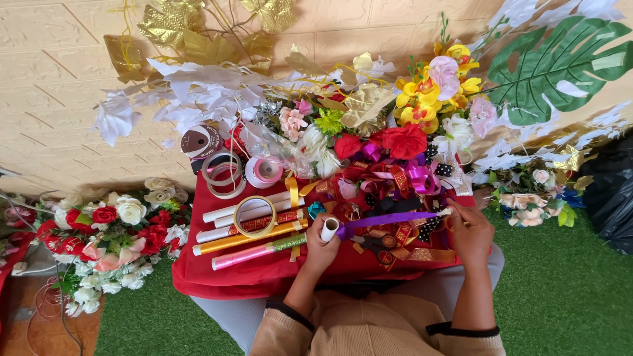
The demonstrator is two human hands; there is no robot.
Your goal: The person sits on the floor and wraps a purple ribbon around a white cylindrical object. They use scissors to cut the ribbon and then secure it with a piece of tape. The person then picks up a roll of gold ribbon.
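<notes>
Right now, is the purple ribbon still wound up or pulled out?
Pulled out: the purple ribbon stretches taut from the white spool in the left hand to the right hand.

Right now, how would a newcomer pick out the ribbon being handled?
Find the red cloth over the person's lap. Above its near edge, the purple ribbon stretches from a white spool to the right hand; it alone is plain purple and taut.

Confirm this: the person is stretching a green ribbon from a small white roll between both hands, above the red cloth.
Not quite. The head view shows the ribbon is purple, not green. The rest holds: it stretches from the small white roll in the left hand to the right hand, above the red cloth.
</notes>
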